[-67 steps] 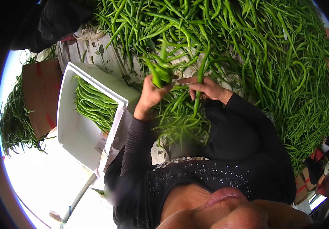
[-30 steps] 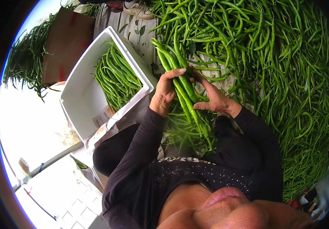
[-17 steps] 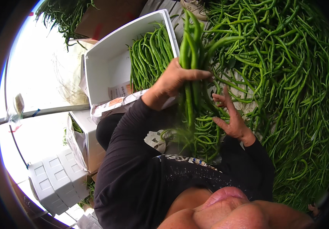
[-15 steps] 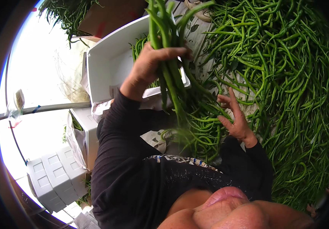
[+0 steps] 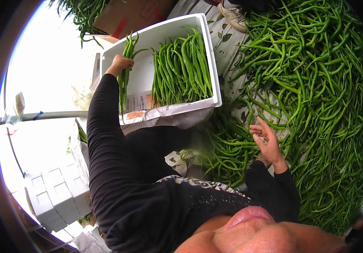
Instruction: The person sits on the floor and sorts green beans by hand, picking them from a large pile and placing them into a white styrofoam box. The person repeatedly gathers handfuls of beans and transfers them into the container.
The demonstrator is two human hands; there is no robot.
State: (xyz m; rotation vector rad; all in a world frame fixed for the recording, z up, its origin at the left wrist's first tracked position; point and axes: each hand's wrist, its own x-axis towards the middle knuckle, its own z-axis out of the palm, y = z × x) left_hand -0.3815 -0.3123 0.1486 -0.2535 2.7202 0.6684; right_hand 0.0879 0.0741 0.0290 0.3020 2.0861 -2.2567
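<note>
Broadly, the biggest thing is the heap of long green peppers spread over the person's right side; loose and sloping, it could slide toward the knees if peppers were tugged from its near edge. Next comes the white foam box, tilted in view, with a row of peppers packed lengthwise against its right wall and bare floor to the left of them. Nothing props that row on its open side, so a knock could make it slump and cross. Behind the box, a brown cardboard box has more green peppers beside it; its inside cannot be seen. The smaller heap lies between the foam box and the right hand, where a shifting leg might crush some. Smaller again, the bunch of peppers is at the foam box's left end, its lower tips reaching over the printed paper liner on the near rim; pressed down there, the tips might bend or snap. The left hand is wrapped around this bunch; the right hand holds nothing, fingers loosely spread. Smallest, one curved pepper juts sideways from the bunch and could snag or spoil its alignment.
</note>
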